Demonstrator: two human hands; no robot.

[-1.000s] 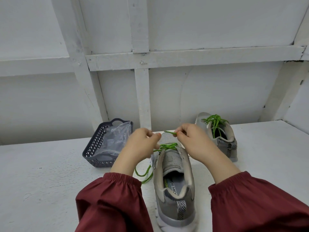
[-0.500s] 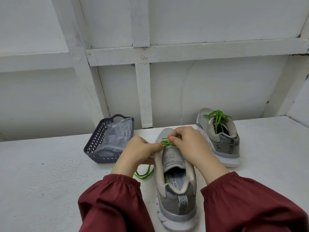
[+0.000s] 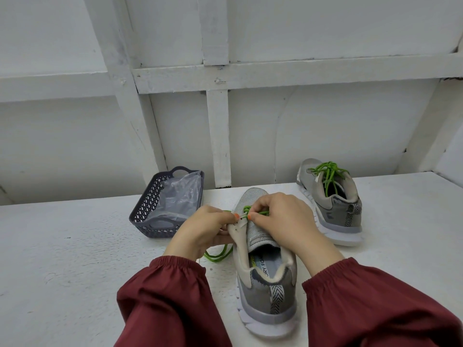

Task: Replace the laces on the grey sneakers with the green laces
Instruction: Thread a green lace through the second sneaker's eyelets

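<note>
White painted tabletop (image 3: 75,246), panelled wall standing behind. Near grey sneaker (image 3: 265,291): sitting heel toward the wearer, partly laced. Left hand (image 3: 200,231): pinching the left eyelet flap and pulling it outward. Right hand (image 3: 288,221): pinching the green lace (image 3: 253,212) at an eyelet, with slack trailing on the table left of the shoe. Far sneaker (image 3: 333,204): already wearing green lacing. Handling note: the flap is needing a firm hold while the tip is going straight through, then even tension, no twists.

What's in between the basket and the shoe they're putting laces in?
In the head view, the left hand is there, gripping the edge of the near sneaker, and a loose loop of green lace lies on the table by its wrist.
</note>
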